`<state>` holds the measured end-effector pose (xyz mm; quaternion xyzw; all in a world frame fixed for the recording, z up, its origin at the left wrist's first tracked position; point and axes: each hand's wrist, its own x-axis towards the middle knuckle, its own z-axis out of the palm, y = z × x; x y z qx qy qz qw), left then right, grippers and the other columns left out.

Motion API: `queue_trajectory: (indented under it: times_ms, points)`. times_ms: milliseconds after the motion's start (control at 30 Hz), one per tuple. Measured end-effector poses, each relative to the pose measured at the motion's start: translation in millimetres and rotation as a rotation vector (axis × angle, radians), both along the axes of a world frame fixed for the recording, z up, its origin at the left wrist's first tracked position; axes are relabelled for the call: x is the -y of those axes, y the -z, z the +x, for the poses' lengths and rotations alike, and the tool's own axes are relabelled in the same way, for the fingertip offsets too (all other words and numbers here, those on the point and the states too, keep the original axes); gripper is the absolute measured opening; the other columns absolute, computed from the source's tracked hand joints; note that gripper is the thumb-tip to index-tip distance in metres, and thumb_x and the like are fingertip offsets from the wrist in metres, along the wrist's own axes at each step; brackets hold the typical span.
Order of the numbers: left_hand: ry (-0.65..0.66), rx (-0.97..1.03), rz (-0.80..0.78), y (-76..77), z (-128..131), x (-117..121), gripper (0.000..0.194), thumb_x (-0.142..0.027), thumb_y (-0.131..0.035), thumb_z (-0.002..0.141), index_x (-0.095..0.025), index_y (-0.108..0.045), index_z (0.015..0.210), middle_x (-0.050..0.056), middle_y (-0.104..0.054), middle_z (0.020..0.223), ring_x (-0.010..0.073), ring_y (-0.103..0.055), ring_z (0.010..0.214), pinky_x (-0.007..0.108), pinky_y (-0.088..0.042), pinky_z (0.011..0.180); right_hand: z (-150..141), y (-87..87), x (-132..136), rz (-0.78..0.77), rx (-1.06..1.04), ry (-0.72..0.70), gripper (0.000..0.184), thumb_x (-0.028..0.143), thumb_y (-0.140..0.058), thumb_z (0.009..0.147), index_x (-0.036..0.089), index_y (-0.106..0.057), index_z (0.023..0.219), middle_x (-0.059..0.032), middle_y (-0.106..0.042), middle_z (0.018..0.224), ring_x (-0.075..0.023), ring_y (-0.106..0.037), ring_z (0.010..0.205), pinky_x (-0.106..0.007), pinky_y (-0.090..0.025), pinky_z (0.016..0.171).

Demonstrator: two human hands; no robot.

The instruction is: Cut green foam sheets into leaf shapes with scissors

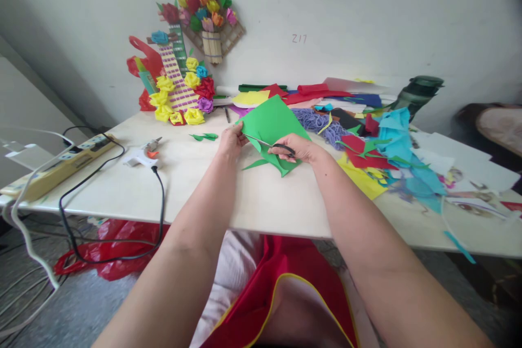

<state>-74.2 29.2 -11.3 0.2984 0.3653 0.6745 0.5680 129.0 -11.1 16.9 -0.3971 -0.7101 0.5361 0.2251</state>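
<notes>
A sheet of green paper (274,119) is held above the white table, its left edge pinched by my left hand (233,141). My right hand (297,150) is closed round the dark handles of a pair of scissors (261,141). The scissors' blades point left across the paper, toward my left fingers. Partly cut green strips hang from the lower edge, below the blades. On the table to the left lie a few small green paper leaves (204,136).
A glue gun (142,153) with a black cord and a power strip (61,166) lie at left. Paper-flower decorations (183,87) stand at the back. Purple yarn (320,124), coloured paper scraps (367,151) and a dark green bottle (416,95) occupy the right side.
</notes>
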Motion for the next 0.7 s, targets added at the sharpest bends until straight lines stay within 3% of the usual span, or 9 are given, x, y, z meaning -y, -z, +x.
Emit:
queue_trajectory:
  times_ms: [333, 700]
  points:
    - [0.001, -0.006, -0.068, -5.9, 0.5, 2.6, 0.014, -0.023, -0.056, 0.076, -0.015, -0.060, 0.086, 0.000, -0.060, 0.056, 0.0138, -0.060, 0.054, 0.028, -0.052, 0.063, 1.8, -5.6, 4.7, 0.026, 0.025, 0.000, 0.026, 0.031, -0.071, 0.069, 0.009, -0.059, 0.063, 0.0041, -0.048, 0.040, -0.0023, -0.033, 0.027, -0.018, -0.021, 0.029]
    - [0.045, 0.003, -0.062, -4.9, 3.3, 4.2, 0.007, -0.019, -0.054, 0.077, -0.015, -0.059, 0.075, 0.000, -0.061, 0.057, 0.0124, -0.057, 0.052, 0.026, -0.051, 0.061, 0.2, -1.4, 4.8, 0.005, 0.028, -0.006, 0.032, 0.038, -0.073, 0.068, 0.010, -0.057, 0.063, 0.0036, -0.050, 0.042, -0.0021, -0.036, 0.028, -0.016, -0.024, 0.028]
